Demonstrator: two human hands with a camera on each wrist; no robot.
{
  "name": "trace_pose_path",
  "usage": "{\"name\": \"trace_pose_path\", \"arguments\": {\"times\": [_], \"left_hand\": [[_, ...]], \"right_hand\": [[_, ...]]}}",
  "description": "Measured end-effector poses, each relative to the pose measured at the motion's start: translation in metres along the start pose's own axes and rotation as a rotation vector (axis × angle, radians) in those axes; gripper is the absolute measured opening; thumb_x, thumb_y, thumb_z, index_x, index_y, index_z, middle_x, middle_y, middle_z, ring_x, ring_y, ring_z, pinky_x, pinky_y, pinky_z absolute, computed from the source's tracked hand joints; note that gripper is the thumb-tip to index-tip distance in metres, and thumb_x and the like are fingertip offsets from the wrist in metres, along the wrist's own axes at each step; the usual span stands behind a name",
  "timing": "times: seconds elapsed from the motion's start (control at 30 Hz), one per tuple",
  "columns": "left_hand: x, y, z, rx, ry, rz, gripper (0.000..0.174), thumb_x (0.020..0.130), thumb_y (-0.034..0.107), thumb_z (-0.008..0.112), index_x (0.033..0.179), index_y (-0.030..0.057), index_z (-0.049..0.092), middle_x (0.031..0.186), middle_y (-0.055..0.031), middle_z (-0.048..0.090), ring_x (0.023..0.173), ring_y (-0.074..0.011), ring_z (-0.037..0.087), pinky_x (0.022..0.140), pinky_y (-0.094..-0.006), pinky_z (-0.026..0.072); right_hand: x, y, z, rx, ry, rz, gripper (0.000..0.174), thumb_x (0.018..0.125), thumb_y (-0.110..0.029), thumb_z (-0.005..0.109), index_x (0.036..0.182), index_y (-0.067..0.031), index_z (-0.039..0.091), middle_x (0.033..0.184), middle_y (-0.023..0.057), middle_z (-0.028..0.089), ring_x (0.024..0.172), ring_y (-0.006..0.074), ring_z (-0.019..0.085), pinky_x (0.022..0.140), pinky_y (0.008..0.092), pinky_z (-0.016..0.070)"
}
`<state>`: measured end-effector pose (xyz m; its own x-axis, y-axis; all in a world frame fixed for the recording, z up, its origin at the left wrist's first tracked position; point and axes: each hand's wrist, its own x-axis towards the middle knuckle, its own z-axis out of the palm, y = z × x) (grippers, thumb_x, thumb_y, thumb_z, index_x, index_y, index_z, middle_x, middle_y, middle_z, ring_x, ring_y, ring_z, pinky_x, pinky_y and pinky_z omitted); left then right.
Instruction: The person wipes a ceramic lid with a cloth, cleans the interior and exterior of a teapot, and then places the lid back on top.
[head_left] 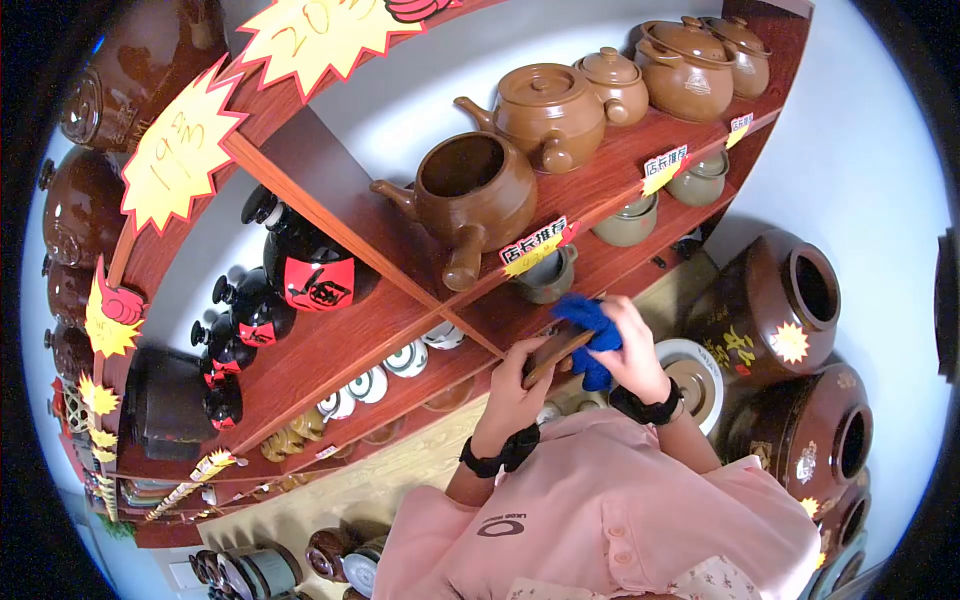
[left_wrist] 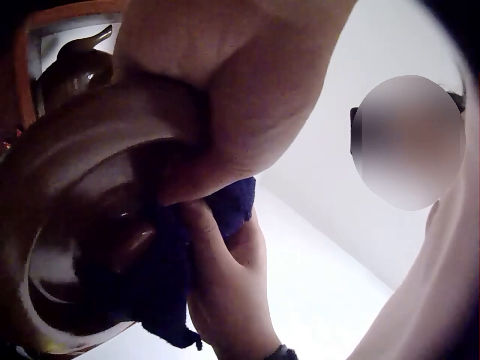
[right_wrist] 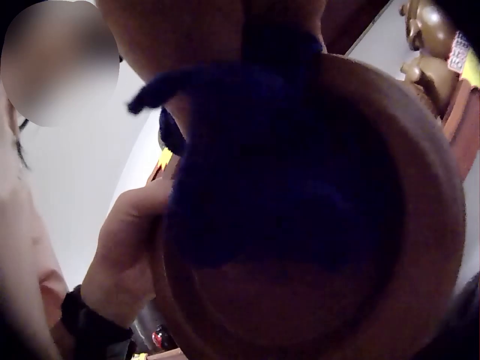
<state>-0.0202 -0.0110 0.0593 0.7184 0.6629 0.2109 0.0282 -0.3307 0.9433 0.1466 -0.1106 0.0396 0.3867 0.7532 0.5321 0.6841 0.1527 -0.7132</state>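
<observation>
In the head view my left hand (head_left: 510, 392) grips a brown ceramic lid (head_left: 548, 358), seen nearly edge-on in front of my chest. My right hand (head_left: 638, 352) holds a bunched blue cloth (head_left: 592, 338) against the lid. The right wrist view shows the round lid (right_wrist: 429, 191) from one face, the cloth (right_wrist: 277, 172) spread over much of it and the left thumb at its rim. From the left wrist, the lid's glossy knobbed side (left_wrist: 82, 142) shows, with dark cloth bunched beside the knob. Right fingertips are partly hidden behind the cloth.
Just beyond the hands, a lidless brown pot (head_left: 475, 195) with a spout and side handle stands on the red wooden shelf (head_left: 610, 160). Lidded brown pots (head_left: 550, 110) line up beside it. Large dark jars (head_left: 770, 300) stand at the right; black bottles (head_left: 310, 260) fill the left shelf.
</observation>
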Motion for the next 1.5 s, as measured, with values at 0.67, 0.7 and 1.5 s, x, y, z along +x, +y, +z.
{"name": "trace_pose_path", "arguments": {"times": [0.67,0.7,1.5], "left_hand": [[0.003,-0.02,0.005,0.349,-0.221,-0.073,0.028,0.078,0.012,0.062,0.1,-0.0025,0.053,0.084,-0.0253,0.061,0.082,-0.0422,0.06,0.071,-0.0439,0.0479],[0.003,-0.021,0.004,0.373,-0.249,-0.123,0.026,0.078,0.012,0.062,0.097,-0.0026,0.053,0.084,-0.0259,0.06,0.082,-0.0434,0.06,0.07,-0.0447,0.0475],[-0.008,-0.01,0.001,-0.148,0.113,-0.047,0.032,0.08,0.004,0.066,0.109,0.0003,0.055,0.097,-0.0067,0.06,0.091,-0.0141,0.056,0.081,-0.0272,0.0454]], "right_hand": [[0.001,-0.02,-0.003,-0.37,-0.265,-0.258,0.049,0.065,-0.009,0.069,0.111,-0.0059,0.052,0.101,0.0111,0.053,0.095,0.0297,0.056,0.079,0.0375,0.0513],[-0.001,-0.022,-0.001,-0.364,-0.265,-0.246,0.049,0.065,-0.009,0.069,0.111,-0.0061,0.052,0.1,0.0104,0.053,0.094,0.029,0.056,0.078,0.0371,0.0515],[-0.021,-0.003,0.024,0.333,0.241,0.364,0.043,0.08,-0.004,0.067,0.12,-0.0014,0.049,0.098,0.0102,0.06,0.084,0.0176,0.058,0.076,0.0292,0.0478]]}}
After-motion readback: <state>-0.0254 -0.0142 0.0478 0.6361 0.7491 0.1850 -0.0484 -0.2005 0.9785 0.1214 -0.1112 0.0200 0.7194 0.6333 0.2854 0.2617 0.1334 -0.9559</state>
